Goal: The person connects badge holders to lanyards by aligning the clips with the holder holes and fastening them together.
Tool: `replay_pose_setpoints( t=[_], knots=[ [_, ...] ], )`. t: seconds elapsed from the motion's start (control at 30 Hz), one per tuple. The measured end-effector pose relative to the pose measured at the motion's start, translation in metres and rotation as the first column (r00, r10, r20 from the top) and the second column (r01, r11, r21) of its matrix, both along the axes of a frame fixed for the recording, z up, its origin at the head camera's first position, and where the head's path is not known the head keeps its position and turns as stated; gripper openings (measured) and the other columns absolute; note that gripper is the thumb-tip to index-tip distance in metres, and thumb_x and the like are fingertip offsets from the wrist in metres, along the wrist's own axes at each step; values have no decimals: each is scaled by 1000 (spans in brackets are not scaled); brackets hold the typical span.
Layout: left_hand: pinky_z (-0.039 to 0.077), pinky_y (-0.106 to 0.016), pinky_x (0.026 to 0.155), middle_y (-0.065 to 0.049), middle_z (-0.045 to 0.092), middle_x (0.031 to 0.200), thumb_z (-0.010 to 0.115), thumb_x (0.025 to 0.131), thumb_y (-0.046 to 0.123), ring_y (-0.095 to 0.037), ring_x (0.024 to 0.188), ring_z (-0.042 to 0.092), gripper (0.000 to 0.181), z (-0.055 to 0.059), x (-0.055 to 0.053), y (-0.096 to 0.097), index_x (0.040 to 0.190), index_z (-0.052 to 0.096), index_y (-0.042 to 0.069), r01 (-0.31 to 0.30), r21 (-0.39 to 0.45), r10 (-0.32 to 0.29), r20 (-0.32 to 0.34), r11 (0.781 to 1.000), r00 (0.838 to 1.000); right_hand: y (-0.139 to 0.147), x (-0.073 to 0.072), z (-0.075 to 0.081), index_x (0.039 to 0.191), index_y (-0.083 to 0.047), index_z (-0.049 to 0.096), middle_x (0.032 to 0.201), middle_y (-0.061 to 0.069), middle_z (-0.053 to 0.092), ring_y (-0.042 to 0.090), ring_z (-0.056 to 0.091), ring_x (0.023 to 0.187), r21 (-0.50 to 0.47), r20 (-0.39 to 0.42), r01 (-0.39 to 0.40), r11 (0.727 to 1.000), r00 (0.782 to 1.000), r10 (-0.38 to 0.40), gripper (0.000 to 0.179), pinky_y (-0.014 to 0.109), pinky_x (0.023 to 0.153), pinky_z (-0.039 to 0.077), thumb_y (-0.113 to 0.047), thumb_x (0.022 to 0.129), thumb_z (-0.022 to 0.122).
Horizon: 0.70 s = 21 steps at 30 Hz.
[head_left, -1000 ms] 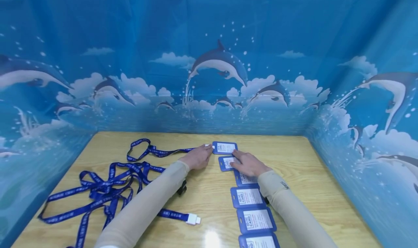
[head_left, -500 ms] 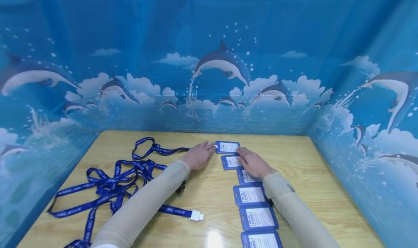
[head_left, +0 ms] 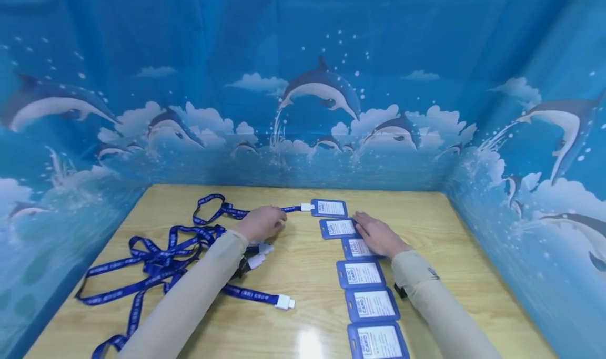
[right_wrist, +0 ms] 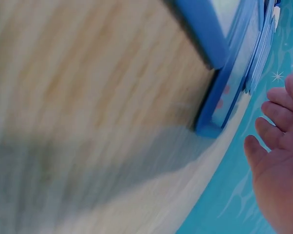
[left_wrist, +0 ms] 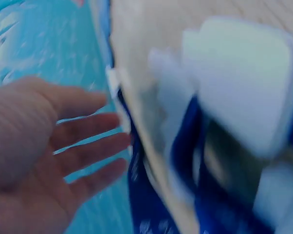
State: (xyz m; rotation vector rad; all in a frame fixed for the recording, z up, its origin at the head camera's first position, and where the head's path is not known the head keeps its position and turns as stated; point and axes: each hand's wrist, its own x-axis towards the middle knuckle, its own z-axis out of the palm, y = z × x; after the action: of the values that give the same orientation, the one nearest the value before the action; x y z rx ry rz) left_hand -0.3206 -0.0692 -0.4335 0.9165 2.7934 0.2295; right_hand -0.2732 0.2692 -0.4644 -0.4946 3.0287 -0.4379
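My left hand point(head_left: 260, 223) is over a blue lanyard point(head_left: 227, 209), its fingers loosely bent and holding nothing in the left wrist view. To its right, that lanyard's white clip point(head_left: 306, 207) meets the slotted end of the farthest blue card holder point(head_left: 329, 208). The right hand point(head_left: 379, 234) has its fingertips at the right end of the second card holder point(head_left: 337, 228) and partly covers the third point(head_left: 356, 248). In the right wrist view its fingers are slightly bent, with nothing between them. More white clips point(head_left: 258, 260) show beside the left wrist.
Tangled blue lanyards point(head_left: 158, 262) spread over the left of the wooden table point(head_left: 303, 275). One strap end with a white clip point(head_left: 285, 301) points right near the front. Several card holders point(head_left: 374, 305) run in a column toward me. A dolphin-print curtain point(head_left: 303, 159) encloses the table.
My left hand has drawn back leftward from the farthest card holder, uncovering the white clip and strap. The right hand has slid slightly nearer, from the farthest holder to the second.
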Motion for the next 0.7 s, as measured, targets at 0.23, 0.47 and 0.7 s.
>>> replay_pose_setpoints(
  t=[0.23,0.47,0.7],
  knots=[
    [54,-36,81,3,66,100,70,92,3,-16,88,59,20,12,7,-30,102,71,20,-57,-146,90,227,988,970,4,4,0,148,7,42,156,27,38,44,35,145,-14,-6,7,1000,1000,-7,48,58,120,29,-19,109,37],
    [53,-35,81,2,62,97,66,95,3,-17,87,56,16,10,9,-34,98,66,18,-82,-174,118,210,981,970,3,4,1,148,6,43,154,27,41,45,41,141,-30,5,1,1000,1000,-1,48,58,119,32,-22,109,38],
    [55,-36,85,3,66,97,66,97,7,-16,89,60,12,8,10,-31,99,70,17,-76,-145,98,153,987,983,5,7,0,147,4,45,151,26,46,44,45,138,-21,29,37,999,999,-36,48,58,116,36,-23,108,45]
  ],
)
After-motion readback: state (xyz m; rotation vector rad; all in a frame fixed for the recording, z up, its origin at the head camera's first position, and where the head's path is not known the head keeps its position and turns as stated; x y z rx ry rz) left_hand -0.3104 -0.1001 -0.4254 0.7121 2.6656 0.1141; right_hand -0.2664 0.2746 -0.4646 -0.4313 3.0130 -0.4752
